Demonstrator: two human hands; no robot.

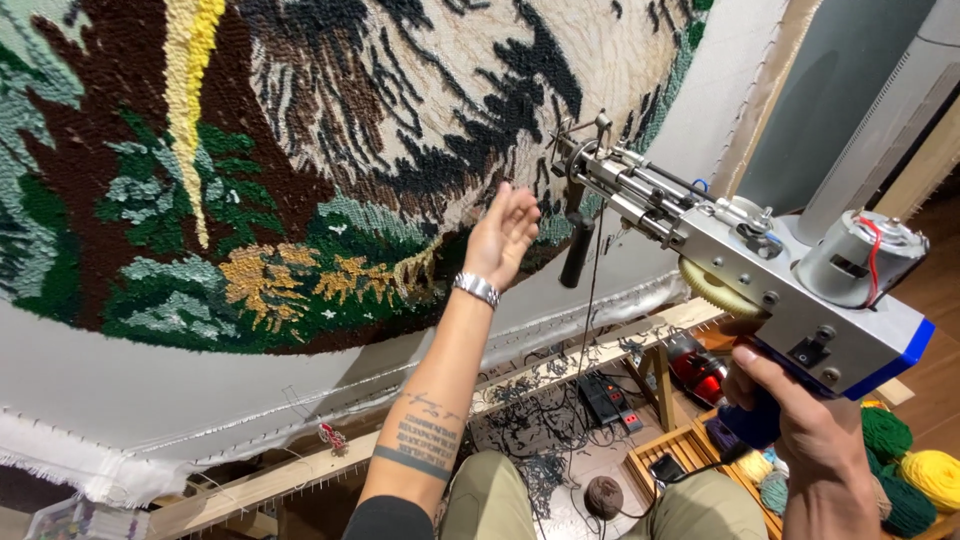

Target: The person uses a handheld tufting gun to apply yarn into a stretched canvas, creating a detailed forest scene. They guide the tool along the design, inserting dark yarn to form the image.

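My left hand (503,232) is raised with its fingers apart, resting against the tufted rug (300,160) near its lower edge, and it holds nothing. A silver bracelet sits on that wrist. My right hand (800,425) grips the blue handle of a silver tufting gun (760,270), whose needle end (580,140) points at the rug just right of my left hand. A black front handle hangs below the gun's nose. A dark yarn strand runs down from the gun to a brown yarn ball (603,496) on the floor.
The white backing cloth (150,390) is stretched on a wooden frame (300,470). Below lie dark yarn scraps, a black power strip (608,400), a red object (700,375) and a wooden crate with several green and yellow yarn balls (905,465). My knees show at the bottom.
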